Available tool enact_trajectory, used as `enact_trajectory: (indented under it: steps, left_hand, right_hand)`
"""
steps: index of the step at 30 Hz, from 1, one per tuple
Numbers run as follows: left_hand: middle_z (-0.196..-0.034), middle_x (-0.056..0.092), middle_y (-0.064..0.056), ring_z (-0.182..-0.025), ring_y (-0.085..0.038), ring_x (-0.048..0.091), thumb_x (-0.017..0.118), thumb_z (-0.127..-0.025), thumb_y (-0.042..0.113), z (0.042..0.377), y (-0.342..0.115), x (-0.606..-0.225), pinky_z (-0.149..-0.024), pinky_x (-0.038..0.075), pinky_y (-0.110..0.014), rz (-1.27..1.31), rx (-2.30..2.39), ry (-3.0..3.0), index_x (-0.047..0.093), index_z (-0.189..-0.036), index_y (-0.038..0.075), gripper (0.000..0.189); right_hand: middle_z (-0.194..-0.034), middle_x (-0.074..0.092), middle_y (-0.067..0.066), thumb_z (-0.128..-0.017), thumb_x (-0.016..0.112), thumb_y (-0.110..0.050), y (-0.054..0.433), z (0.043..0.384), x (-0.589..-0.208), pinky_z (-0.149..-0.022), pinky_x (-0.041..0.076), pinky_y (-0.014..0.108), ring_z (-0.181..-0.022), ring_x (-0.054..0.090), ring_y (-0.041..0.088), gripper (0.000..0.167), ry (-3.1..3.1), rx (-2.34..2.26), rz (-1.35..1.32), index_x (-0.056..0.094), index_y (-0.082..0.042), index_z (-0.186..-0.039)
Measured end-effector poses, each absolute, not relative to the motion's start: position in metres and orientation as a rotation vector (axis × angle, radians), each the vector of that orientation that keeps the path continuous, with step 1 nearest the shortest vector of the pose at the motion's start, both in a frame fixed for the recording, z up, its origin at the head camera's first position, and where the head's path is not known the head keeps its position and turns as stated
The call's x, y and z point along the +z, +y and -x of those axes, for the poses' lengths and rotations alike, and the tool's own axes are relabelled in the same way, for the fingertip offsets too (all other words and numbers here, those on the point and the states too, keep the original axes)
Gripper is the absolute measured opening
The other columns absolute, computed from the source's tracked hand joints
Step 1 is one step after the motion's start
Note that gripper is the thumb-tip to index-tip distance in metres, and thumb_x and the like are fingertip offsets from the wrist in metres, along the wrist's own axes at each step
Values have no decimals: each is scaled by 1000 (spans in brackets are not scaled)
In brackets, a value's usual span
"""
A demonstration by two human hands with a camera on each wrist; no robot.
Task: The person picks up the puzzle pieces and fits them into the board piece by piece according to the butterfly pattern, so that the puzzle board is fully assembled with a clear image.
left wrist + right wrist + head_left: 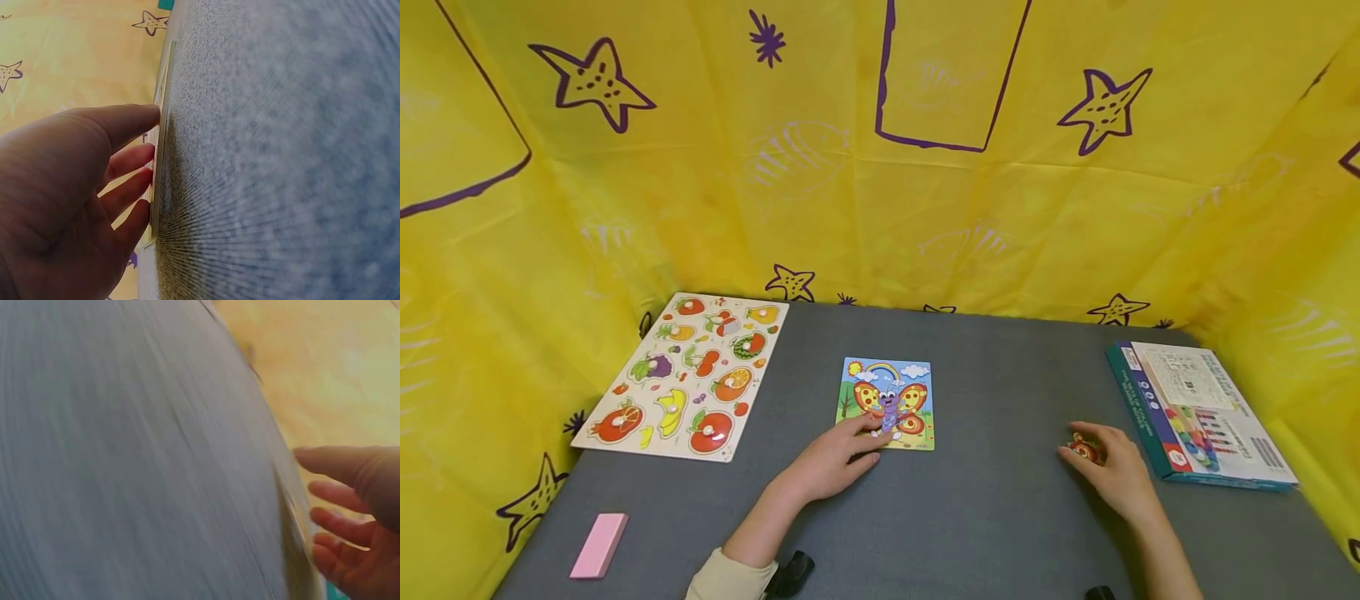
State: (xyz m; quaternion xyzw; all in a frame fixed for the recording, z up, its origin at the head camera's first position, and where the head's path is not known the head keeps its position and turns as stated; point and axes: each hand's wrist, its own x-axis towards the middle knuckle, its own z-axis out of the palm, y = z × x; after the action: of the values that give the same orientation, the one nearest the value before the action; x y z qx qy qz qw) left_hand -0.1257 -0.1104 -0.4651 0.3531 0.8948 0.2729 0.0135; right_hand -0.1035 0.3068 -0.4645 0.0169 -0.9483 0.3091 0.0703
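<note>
A small square butterfly picture puzzle (887, 383) lies on the grey table in the head view. My left hand (835, 460) reaches over its lower edge, fingertips resting on the picture. In the left wrist view the thumb and fingers (134, 215) meet the puzzle's thin board (164, 125) from above. To the right, my right hand (1116, 475) is spread around a small orange-brown picture piece (1084, 448), with thumb and forefinger on either side and part of the piece hidden. The right wrist view is blurred; there the fingers (340, 522) hover loosely bent close over the table.
A large fruit peg puzzle board (700, 375) lies at the left, with a pink block (599, 546) nearer the front edge. At the right, beside my right hand, lies a flat boxed set (1210, 417). Yellow printed cloth (865, 208) walls in the back and sides.
</note>
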Motion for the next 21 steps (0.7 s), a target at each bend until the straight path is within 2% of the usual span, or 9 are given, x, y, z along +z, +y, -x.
enact_trajectory:
  steps: [5, 9, 15, 17, 21]
  left_hand:
    - [-137, 53, -15, -129, -34, 46, 63, -95, 15, 126, -110, -465, -104, 39, -48, -1051, 844, 2774, 63, -131, 8, 37]
    - [-137, 53, -16, -129, -34, 46, 63, -95, 14, 126, -110, -466, -103, 39, -49, -1058, 855, 2778, 64, -131, 8, 36]
    - [-137, 52, -16, -130, -33, 46, 63, -95, 14, 126, -109, -467, -104, 39, -48, -1076, 859, 2775, 63, -131, 7, 37]
    - [-137, 53, -16, -130, -34, 46, 63, -95, 13, 125, -109, -467, -103, 39, -49, -1087, 864, 2774, 63, -131, 6, 37]
    - [-136, 53, -16, -128, -34, 47, 63, -95, 13, 125, -110, -466, -103, 40, -48, -1101, 855, 2778, 63, -131, 7, 37]
  right_hand:
    - [-118, 53, 29, -84, 78, -29, 335, 94, -463, -72, 44, 40, -92, 53, 32, 60, -2963, 904, 8, 57, 7, -127]
    - [-118, 52, 27, -84, 78, -29, 339, 94, -463, -72, 43, 38, -91, 51, 30, 56, -2981, 938, 21, 59, 5, -125]
    - [-103, 62, 19, -84, 78, -33, 334, 97, -461, -68, 41, 31, -82, 53, 19, 58, -2991, 995, 172, 54, 3, -122]
    - [-101, 67, 18, -86, 75, -39, 326, 99, -459, -68, 41, 30, -80, 58, 18, 56, -2978, 1027, 256, 53, 0, -120]
    - [-101, 72, 14, -91, 66, -46, 297, 109, -454, -73, 39, 33, -88, 61, 23, 48, -2911, 1157, 327, 59, -4, -113]
